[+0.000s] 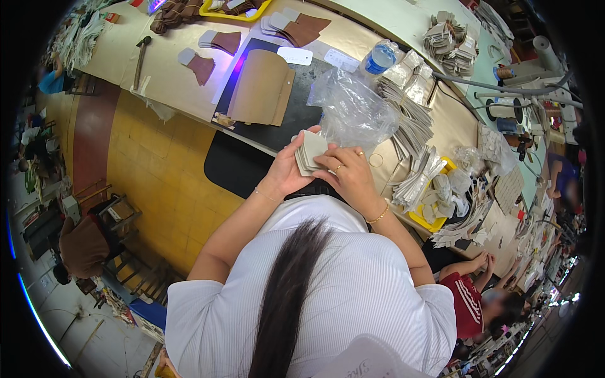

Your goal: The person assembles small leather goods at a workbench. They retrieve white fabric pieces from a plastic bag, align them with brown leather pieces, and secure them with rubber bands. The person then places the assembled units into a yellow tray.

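Note:
My left hand [287, 171] holds a small stack of pale grey flat cut pieces [310, 150] from below. My right hand [348, 171], with rings and a gold bracelet, rests its fingers on the stack's right edge and front. Both hands are close to my chest, at the near edge of the long workbench [170, 79]. A crumpled clear plastic bag [351, 110] lies just beyond the stack, touching the top of my right hand's fingers.
A black mat [296, 120] bears a tan curved leather panel [261, 88]. Brown cut pieces [201, 64], a hammer [140, 60] and a water bottle [379, 58] lie farther off. Bundles of pale strips [409, 120] and a yellow tray [421, 217] sit right. Another person [472, 296] sits at right.

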The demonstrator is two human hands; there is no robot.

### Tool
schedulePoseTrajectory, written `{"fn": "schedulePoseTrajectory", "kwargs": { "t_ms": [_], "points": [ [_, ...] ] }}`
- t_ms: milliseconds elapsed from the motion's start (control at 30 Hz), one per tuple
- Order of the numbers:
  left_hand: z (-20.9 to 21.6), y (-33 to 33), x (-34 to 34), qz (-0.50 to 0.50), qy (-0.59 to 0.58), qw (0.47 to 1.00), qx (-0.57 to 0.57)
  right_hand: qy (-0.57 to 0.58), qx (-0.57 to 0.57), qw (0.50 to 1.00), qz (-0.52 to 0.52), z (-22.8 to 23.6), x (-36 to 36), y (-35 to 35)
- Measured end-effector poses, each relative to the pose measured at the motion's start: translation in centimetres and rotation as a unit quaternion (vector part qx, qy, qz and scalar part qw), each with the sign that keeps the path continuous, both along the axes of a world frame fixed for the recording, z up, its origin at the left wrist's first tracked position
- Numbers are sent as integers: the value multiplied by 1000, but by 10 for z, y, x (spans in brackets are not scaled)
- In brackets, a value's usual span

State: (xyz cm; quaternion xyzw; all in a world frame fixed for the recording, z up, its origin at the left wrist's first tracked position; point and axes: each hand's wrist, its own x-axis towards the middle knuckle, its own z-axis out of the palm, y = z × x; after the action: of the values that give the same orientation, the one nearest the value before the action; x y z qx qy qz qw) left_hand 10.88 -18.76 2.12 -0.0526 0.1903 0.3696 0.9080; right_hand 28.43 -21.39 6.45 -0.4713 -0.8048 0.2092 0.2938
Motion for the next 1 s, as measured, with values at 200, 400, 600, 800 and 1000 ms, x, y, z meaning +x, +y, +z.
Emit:
{"fn": "schedulePoseTrajectory", "kwargs": {
  "t_ms": [200,400,600,800,1000],
  "points": [
    [1,-4,3,13,33,999,-20,3,4,1000,-3,4,-4,-1],
    [-5,-1,-2,-3,-55,998,9,5,8,1000,-25,2,-2,0],
    [2,-5,3,5,5,999,40,17,-4,999,-49,2,-2,0],
    [-7,-8,-1,-22,3,998,54,19,-6,999,-40,-1,0,2],
    [1,-7,-5,-63,52,996,39,18,-44,998,-44,-4,1,3]
  ]
}}
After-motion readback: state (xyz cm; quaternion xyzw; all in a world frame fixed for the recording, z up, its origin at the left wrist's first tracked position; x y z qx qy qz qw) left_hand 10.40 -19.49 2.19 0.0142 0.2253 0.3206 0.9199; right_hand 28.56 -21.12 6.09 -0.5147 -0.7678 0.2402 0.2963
